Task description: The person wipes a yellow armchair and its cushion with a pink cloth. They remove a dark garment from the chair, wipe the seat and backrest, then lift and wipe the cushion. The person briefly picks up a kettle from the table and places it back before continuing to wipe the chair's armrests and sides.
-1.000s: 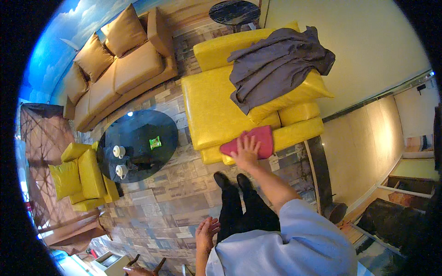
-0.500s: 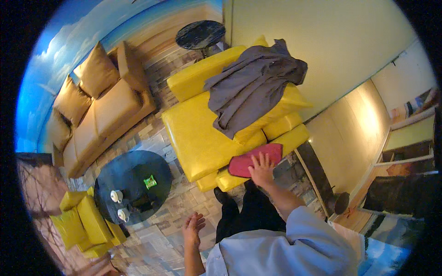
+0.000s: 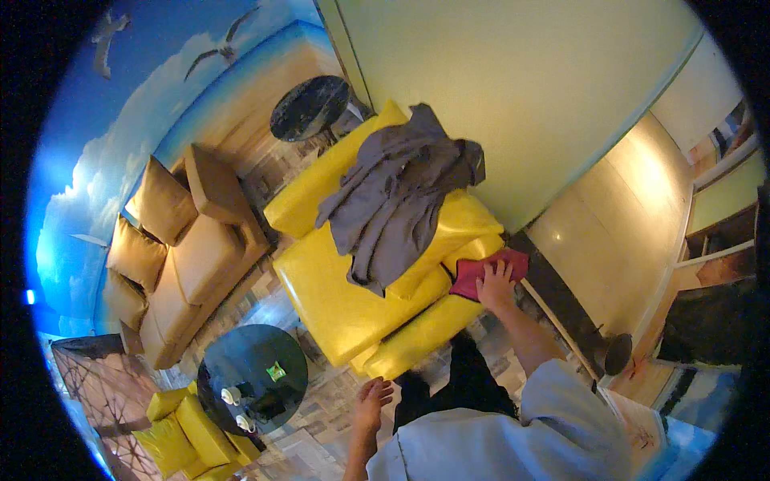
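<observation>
My right hand point(image 3: 496, 284) presses flat on a red cloth point(image 3: 481, 271) that lies on the right armrest of a yellow armchair point(image 3: 345, 297). A grey garment point(image 3: 397, 200) is draped over the chair's back and seat. My left hand point(image 3: 372, 401) hangs low beside my body with its fingers apart, holding nothing, near the chair's front corner.
A tan sofa point(image 3: 180, 240) with cushions stands to the left. A round dark glass table point(image 3: 253, 381) carries two white cups and a small green thing. A second yellow chair point(image 3: 180, 425) is at the lower left. A round dark side table point(image 3: 309, 108) stands behind the armchair.
My right hand has slid the red cloth to the right along the armrest toward the chair's back. The view has swung, so the armchair now sits more central.
</observation>
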Demonstrator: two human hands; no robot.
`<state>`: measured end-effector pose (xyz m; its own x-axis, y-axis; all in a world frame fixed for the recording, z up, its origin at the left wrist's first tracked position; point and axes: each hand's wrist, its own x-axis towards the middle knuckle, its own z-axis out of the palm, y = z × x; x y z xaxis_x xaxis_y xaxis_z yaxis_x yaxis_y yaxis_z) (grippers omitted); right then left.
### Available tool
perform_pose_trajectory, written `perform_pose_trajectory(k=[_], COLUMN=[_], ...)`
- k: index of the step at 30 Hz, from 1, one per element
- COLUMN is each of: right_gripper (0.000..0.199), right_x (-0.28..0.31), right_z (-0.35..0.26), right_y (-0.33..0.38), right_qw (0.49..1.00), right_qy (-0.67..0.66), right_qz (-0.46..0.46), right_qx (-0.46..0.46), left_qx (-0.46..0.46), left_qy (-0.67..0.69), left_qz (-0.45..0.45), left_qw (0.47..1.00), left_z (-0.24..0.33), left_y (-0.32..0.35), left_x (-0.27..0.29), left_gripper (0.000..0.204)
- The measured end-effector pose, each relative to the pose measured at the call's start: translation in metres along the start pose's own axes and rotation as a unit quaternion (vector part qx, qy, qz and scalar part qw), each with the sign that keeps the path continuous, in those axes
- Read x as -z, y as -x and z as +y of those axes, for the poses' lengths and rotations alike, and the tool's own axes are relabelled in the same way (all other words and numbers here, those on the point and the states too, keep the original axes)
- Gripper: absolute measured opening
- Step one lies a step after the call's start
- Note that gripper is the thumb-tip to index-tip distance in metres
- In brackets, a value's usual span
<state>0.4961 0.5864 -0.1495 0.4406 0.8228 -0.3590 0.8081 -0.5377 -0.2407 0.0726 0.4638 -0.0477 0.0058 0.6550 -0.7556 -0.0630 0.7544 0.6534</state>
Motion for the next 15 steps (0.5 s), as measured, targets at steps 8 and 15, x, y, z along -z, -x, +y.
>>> perform_pose_trajectory(k=[8, 15], right_gripper=[0.048, 0.035], right_x=[-0.005, 0.049], right_z=[0.077, 0.092], right_y=[-0.023, -0.126], right_qw=[0.981, 0.942], right_qy=[-0.156, -0.318], right_qz=[0.02, 0.083], right_qx=[0.117, 0.072], left_qx=[-0.054, 0.06], left_qy=[-0.144, -0.206], left_qz=[0.052, 0.153], left_qw=[0.987, 0.965], left_z=[0.003, -0.132], left_y=[-0.031, -0.038], left_x=[-0.041, 0.055], left_gripper=[0.046, 0.027])
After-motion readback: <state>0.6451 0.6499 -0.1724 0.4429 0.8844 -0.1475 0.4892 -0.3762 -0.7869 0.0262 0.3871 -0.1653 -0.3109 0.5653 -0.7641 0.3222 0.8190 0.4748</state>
